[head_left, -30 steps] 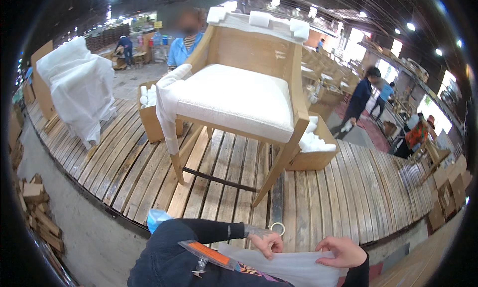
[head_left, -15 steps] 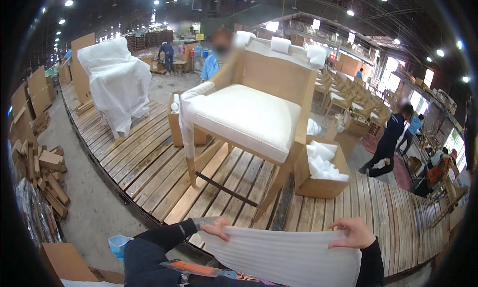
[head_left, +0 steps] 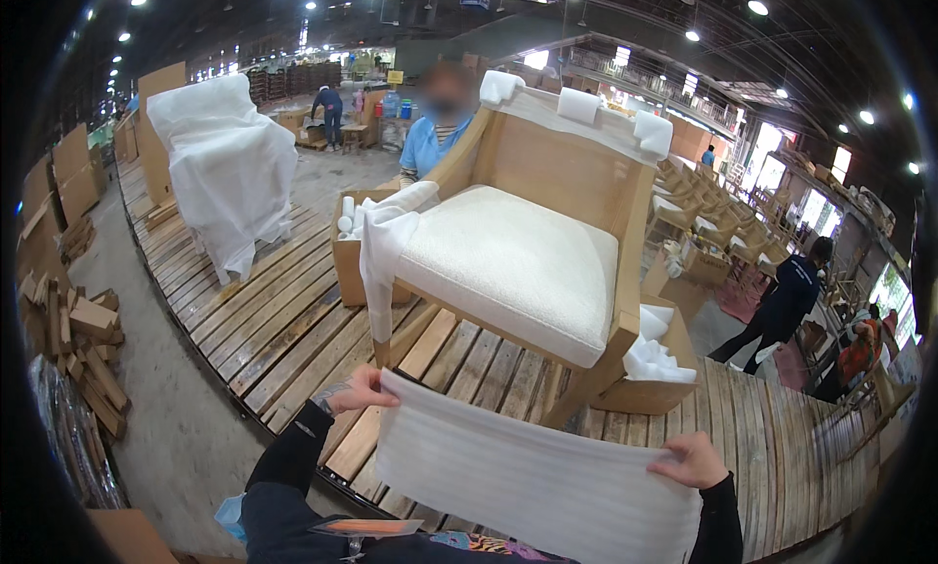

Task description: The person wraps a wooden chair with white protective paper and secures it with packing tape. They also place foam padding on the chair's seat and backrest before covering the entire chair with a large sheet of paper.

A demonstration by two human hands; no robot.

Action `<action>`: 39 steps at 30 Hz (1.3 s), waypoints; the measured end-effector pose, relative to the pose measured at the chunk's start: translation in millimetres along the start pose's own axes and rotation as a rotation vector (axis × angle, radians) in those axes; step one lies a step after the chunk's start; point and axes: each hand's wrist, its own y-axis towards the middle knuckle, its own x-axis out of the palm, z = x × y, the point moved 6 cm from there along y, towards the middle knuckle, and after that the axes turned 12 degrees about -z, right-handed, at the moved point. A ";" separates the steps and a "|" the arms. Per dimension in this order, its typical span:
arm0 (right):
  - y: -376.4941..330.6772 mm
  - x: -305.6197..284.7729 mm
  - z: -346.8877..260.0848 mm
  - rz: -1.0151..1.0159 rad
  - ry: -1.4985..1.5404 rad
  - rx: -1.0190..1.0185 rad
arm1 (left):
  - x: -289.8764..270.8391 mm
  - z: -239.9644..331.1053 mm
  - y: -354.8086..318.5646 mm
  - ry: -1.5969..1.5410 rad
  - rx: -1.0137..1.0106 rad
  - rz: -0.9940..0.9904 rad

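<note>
Between my two hands a white foam sheet (head_left: 528,466) is stretched out by its upper corners. My left hand (head_left: 360,390) pinches the left corner, close to the front leg of the chair; my right hand (head_left: 692,460) grips the right corner lower down. Just beyond stands a wooden armchair (head_left: 547,158) with a white upholstered seat (head_left: 513,271). White foam wraps its left arm and front leg, and foam pieces (head_left: 578,106) sit along the top of its back. A co-worker in a blue shirt (head_left: 426,146) stands behind the chair's left arm.
The slatted wooden platform (head_left: 264,329) carries a chair draped in white wrap (head_left: 225,163) at left. Cardboard boxes of foam, one box (head_left: 645,396) on the right, flank the armchair. Wood offcuts (head_left: 93,359) lie on the floor at left. A person in dark clothes (head_left: 782,295) stands at right.
My left hand has moved up and left, pulling the foam sheet wider and higher toward the chair. The chair appears turned and shifted right, and the co-worker is more visible behind it.
</note>
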 end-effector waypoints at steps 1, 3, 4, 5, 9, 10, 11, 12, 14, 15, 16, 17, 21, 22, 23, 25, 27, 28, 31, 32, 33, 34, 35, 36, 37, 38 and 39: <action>6.0 1.6 -2.6 0.023 0.011 0.009 | -10.0 1.9 2.2 -0.063 0.045 0.054; 17.0 4.9 -8.0 0.083 0.031 0.017 | -28.9 5.6 7.8 -0.171 0.092 0.181; 21.6 6.7 -10.0 0.118 0.038 0.017 | -36.0 13.9 11.4 -0.179 0.186 0.224; 25.2 9.5 -11.2 0.150 0.046 0.020 | -43.0 21.6 15.1 -0.180 0.248 0.286; 35.6 29.2 -7.1 0.294 -0.031 0.041 | -64.4 72.2 26.0 0.108 0.296 0.580; 37.3 39.1 -1.3 0.307 -0.058 0.085 | -67.0 89.9 29.5 0.275 0.220 0.703; 35.2 47.8 1.8 0.373 0.012 0.043 | -62.1 119.3 31.0 0.403 0.362 0.746; 35.9 57.8 6.1 0.444 0.062 0.018 | -59.8 149.9 31.2 0.537 0.431 0.810; 37.8 80.8 21.1 0.560 0.174 0.040 | -46.0 210.6 36.0 0.689 0.573 0.884; 43.7 93.0 28.7 0.621 0.292 0.022 | -37.1 246.2 42.2 0.856 0.626 0.881; 46.1 102.6 35.0 0.701 0.436 -0.044 | -25.3 281.8 48.6 1.020 0.706 0.876; 47.5 113.1 43.0 0.725 0.451 0.004 | -13.2 313.6 57.9 1.072 0.779 0.849; 72.3 145.1 60.9 0.874 0.738 -0.061 | 44.1 434.5 115.2 1.377 0.837 0.675; 80.4 148.5 64.7 0.885 0.749 -0.046 | 62.6 459.0 134.8 1.423 0.832 0.610; 89.2 150.5 68.5 0.884 0.764 -0.020 | 82.4 481.3 151.8 1.496 0.883 0.605; 108.5 149.6 73.4 0.887 0.869 -0.006 | 123.7 522.2 188.2 1.643 0.991 0.596; 130.3 145.7 74.0 0.891 1.047 0.004 | 156.3 535.0 196.8 1.682 1.123 0.670; 139.5 138.7 68.3 0.940 1.081 -0.066 | 171.8 529.3 193.4 1.644 1.205 0.751; 151.9 125.9 59.4 0.993 1.199 -0.118 | 225.3 470.7 169.0 1.474 1.479 0.954; 154.1 123.0 55.8 0.965 1.204 -0.122 | 239.9 427.4 158.6 1.366 1.275 0.830; 153.4 120.6 52.9 0.975 1.202 -0.121 | 266.2 384.8 150.7 1.413 1.003 0.682; 154.0 116.5 53.0 0.999 1.194 -0.111 | 279.0 360.4 161.9 1.499 0.810 0.533; 153.9 117.5 53.8 0.969 1.207 -0.093 | 272.3 348.7 184.2 1.509 0.725 0.495; 154.2 119.7 54.3 0.951 1.212 -0.070 | 265.0 334.5 199.7 1.520 0.650 0.453; 155.9 122.4 56.4 0.925 1.216 -0.046 | 254.9 319.5 213.9 1.526 0.522 0.406; 157.2 122.9 58.0 0.928 1.197 -0.063 | 246.6 314.2 224.4 1.571 0.551 0.414; 158.2 121.5 59.0 0.986 1.120 -0.078 | 236.7 311.2 239.5 1.611 0.541 0.423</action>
